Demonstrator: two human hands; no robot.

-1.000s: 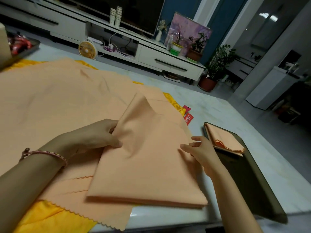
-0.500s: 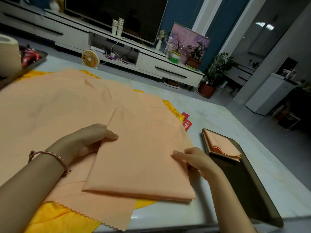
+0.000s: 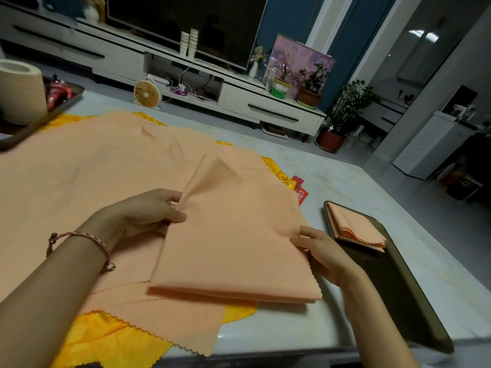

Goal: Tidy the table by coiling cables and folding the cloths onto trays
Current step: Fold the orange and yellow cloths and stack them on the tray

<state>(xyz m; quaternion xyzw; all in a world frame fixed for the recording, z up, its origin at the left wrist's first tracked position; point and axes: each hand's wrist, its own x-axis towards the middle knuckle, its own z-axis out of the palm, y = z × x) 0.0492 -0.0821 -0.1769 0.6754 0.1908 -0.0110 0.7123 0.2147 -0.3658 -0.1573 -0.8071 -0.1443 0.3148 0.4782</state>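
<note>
Our left hand [image 3: 148, 215] and right hand [image 3: 322, 252] pinch opposite sides of the folded peach cloth [image 3: 233, 248] at the bench's [image 3: 279, 334] front edge; next, probably onto the tray [image 3: 393, 288].

Yellow fan [image 3: 145, 94] beside white cabinet [image 3: 265, 108], television [image 3: 186, 22] above

The left hand [image 3: 148, 213], angled in from 8 o'clock, is pinched, thumb against fingers, on the 9 o'clock edge of the folded cloth [image 3: 233, 248] — the right hand [image 3: 324, 256], from 5 o'clock, is pinched on its 3 o'clock edge.
</note>
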